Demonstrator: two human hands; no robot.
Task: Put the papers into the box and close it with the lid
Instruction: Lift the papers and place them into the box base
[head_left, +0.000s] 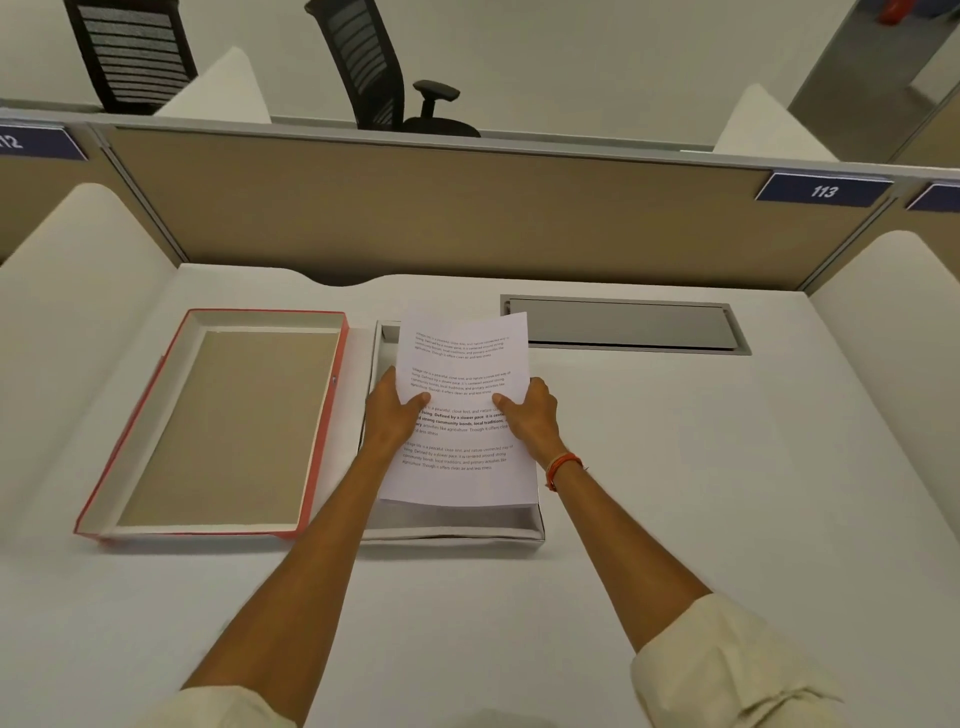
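A stack of white printed papers (462, 358) hangs tilted over the open white box (452, 532) in the middle of the desk. My left hand (389, 415) grips the stack's left edge, thumb on top. At the right edge my right hand (532, 415) holds it the same way. The papers hide most of the box's inside; only its front wall and a far left corner show. The lid (218, 426), red outside and brown inside, lies upside down on the desk just left of the box.
A grey metal cable flap (623, 325) is set into the white desk (727, 467) behind the box at right. A beige partition (415, 208) closes the back, and white side dividers flank the desk. Office chairs stand beyond the partition.
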